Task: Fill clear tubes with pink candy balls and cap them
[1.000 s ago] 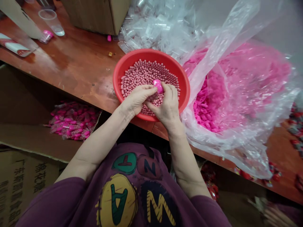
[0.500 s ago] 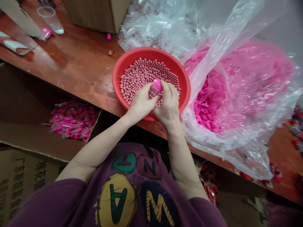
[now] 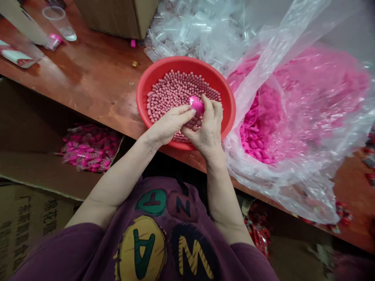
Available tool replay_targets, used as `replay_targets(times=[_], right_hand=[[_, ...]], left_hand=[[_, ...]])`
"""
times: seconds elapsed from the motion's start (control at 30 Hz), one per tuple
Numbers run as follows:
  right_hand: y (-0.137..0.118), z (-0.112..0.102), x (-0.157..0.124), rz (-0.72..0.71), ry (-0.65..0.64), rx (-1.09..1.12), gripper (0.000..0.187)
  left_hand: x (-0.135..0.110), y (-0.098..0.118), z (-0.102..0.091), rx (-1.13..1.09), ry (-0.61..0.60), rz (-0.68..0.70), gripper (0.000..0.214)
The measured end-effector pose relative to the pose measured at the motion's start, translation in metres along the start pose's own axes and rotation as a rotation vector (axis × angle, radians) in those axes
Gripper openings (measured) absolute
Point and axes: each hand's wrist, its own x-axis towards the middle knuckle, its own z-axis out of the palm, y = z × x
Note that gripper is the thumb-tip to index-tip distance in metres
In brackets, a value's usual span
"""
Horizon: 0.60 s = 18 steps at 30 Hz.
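The hands are together over a red plastic bowl (image 3: 187, 62): the right hand (image 3: 209, 130) is pinching a glossy pink plastic capsule (image 3: 197, 104) between thumb and fingers, and the left hand (image 3: 168, 125) is reaching in just beside it, though I cannot tell whether its fingertips (image 3: 190, 112) are gripping too. The capsule is hanging just above a deep layer of small pink candy balls (image 3: 172, 93) that are filling the bowl's floor, with no bare bottom showing. Much seems left: a clear plastic bag (image 3: 293, 183) on the worktop (image 3: 88, 86) is holding a big heap of pink capsule shells (image 3: 258, 128), and a pile of clear plastic pieces (image 3: 193, 27) is lying behind the bowl. Some work seems done, as a cardboard box (image 3: 43, 168) below is holding a batch of pink-filled packets (image 3: 90, 148).
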Motion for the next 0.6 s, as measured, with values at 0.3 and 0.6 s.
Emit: replay_targets(times=[0.3, 0.6], right_hand=[[-0.001, 0.0, -0.002, 0.029, -0.132, -0.065, 0.085], [-0.001, 0.002, -0.012, 0.014, -0.05, -0.154, 0.079]], left_hand=[[0.0, 0.004, 0.009, 0.019, 0.088, -0.031, 0.027], [-0.003, 0.007, 0.008, 0.093, 0.047, -0.058, 0.019]])
